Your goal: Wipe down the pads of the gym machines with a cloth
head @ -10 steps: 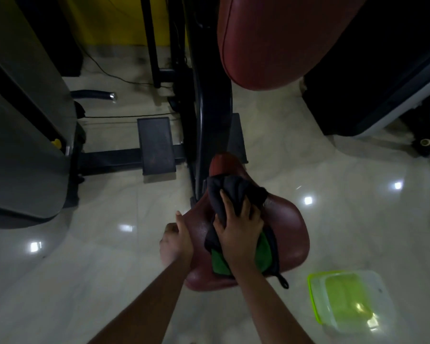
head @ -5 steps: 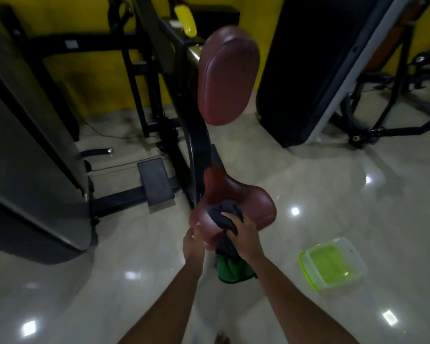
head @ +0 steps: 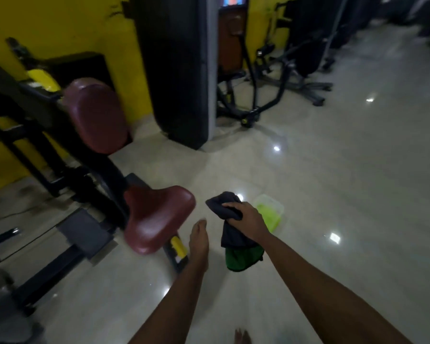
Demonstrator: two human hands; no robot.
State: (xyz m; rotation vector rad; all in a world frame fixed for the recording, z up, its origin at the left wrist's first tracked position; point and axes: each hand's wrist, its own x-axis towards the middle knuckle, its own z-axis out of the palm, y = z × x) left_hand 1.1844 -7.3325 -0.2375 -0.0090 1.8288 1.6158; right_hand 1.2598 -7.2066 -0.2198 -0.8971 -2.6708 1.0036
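Right hand (head: pixel 246 217) pinches dark cloth (head: pixel 230 227) clear of the seat pad (head: pixel 157 217); left hand (head: pixel 199 238), fingers straight, grip holding nothing, beside it. Green tub (head: pixel 271 214) on floor.

Your right hand (head: pixel 246 217) grips a dark cloth (head: pixel 230 219) with a green part hanging below, held in the air to the right of the maroon seat pad (head: pixel 157 217), not touching it. Your left hand (head: pixel 199 240) hangs with straight fingers just right of the seat pad's near edge. Above and left of the seat pad stands the maroon back pad (head: pixel 97 115). A clear tub with green contents (head: pixel 271 211) sits on the floor, right of the seat pad beyond your right hand.
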